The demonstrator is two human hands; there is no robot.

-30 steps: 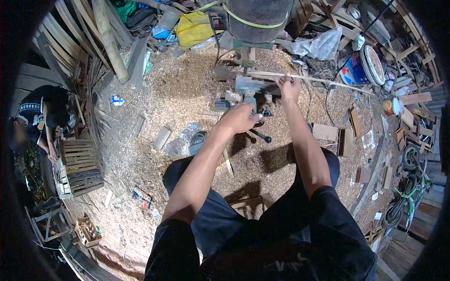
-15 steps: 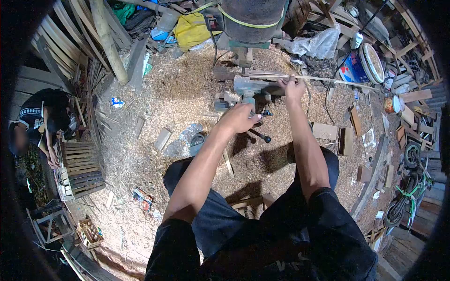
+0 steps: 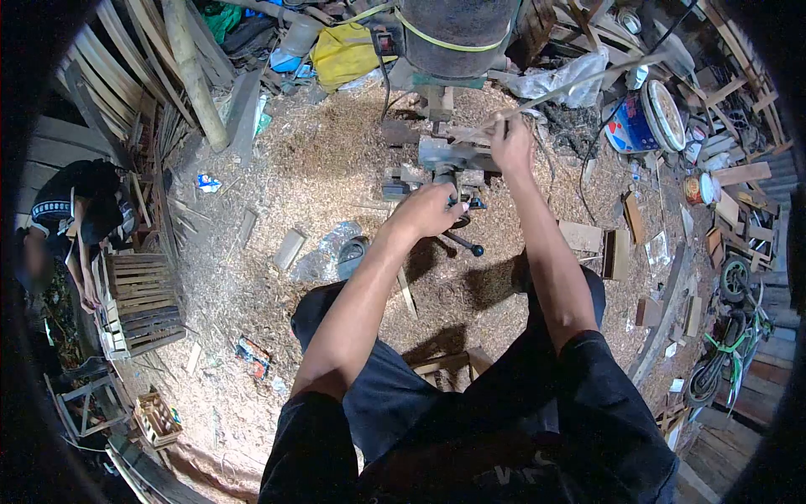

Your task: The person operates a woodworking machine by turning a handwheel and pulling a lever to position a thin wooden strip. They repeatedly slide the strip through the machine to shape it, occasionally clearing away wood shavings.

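Observation:
My left hand (image 3: 426,210) is closed at the near side of a metal machine vise (image 3: 445,154), on or against a part beneath it that its fingers hide. A black-knobbed lever (image 3: 464,244) sticks out just below that hand. My right hand (image 3: 512,143) pinches a long thin wooden strip (image 3: 579,84), which slants up to the right from the fingers. The strip's left end lies by the vise, under the machine's spindle area. Above stands a dark round machine body (image 3: 456,38) with a yellow band.
Wood shavings cover the ground (image 3: 319,168). At the left another person (image 3: 80,210) bends over a slatted wooden crate (image 3: 147,294). A blue-and-white bucket (image 3: 646,118) stands at the right, near wood blocks (image 3: 617,254) and a small green motorbike (image 3: 730,353).
My right hand has moved slightly up and left, and the strip's far end has swung upward. My left hand has stayed nearly in place.

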